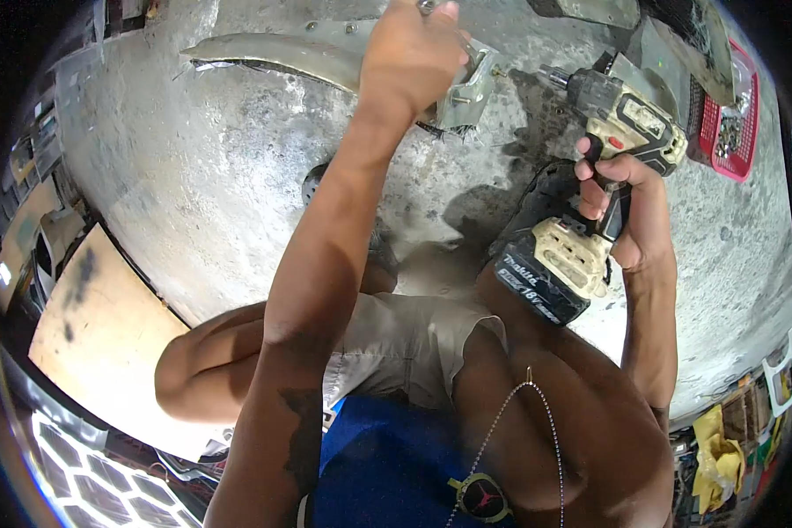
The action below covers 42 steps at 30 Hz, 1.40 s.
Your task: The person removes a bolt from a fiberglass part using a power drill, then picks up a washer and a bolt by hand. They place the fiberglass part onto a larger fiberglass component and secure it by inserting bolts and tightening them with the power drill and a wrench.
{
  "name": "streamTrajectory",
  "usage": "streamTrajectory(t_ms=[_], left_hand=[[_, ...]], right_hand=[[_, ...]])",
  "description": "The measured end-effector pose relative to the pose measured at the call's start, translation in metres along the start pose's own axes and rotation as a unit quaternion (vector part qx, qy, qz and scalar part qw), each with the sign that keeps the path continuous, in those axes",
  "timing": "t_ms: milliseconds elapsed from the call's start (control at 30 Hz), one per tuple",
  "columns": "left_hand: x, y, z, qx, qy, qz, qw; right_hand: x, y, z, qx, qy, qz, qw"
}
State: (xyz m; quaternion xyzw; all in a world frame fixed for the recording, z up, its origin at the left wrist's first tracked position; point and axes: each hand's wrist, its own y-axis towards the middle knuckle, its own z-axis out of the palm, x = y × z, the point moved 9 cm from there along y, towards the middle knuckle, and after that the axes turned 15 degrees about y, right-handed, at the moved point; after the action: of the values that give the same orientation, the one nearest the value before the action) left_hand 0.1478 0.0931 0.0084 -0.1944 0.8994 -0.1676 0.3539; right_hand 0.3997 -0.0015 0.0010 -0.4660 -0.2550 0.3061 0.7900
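My right hand is wrapped around the handle of a cream-and-black Makita cordless impact driver, one finger at its trigger. The tool's 18V battery is near my knee, and its nose, fitted with a metal socket, points left at the metal part. My left hand is closed above the end of a long, curved grey metal part lying on the floor. A small shiny metal piece shows by its fingers, but the grip itself is mostly hidden. A bolt sticks out of the part's right end.
A red plastic basket of small metal hardware stands at the right on the concrete floor. Other panels lie at the upper right. A light board lies at the left, and a yellow bag is at the lower right.
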Motion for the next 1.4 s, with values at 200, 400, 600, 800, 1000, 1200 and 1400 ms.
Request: streamTrajectory(t_ms=[200, 400, 600, 800, 1000, 1200, 1400], left_hand=[[0.004, -0.005, 0.01, 0.039, -0.118, -0.009, 0.992], [0.013, -0.009, 0.023, 0.086, -0.247, -0.062, 0.963], [0.035, -0.005, 0.032, 0.169, -0.226, -0.09, 0.955], [0.001, -0.01, 0.014, 0.197, -0.01, 0.003, 0.98], [0.0, -0.009, 0.031, 0.284, 0.04, 0.08, 0.954], [-0.01, -0.012, 0.024, 0.256, 0.098, 0.098, 0.957], [-0.009, -0.012, 0.024, 0.26, 0.084, 0.083, 0.958]], right_hand=[[-0.044, 0.005, 0.003, 0.041, 0.044, 0.049, 0.997], [-0.055, 0.012, 0.002, 0.032, 0.071, 0.036, 0.996], [-0.053, 0.014, 0.007, 0.06, 0.06, 0.038, 0.996], [-0.048, 0.009, 0.008, 0.017, 0.03, -0.008, 0.999], [-0.06, 0.02, 0.013, 0.045, 0.025, 0.027, 0.998], [-0.063, 0.023, 0.002, 0.045, 0.037, 0.064, 0.996], [-0.053, 0.02, 0.009, 0.011, -0.074, 0.018, 0.997]])
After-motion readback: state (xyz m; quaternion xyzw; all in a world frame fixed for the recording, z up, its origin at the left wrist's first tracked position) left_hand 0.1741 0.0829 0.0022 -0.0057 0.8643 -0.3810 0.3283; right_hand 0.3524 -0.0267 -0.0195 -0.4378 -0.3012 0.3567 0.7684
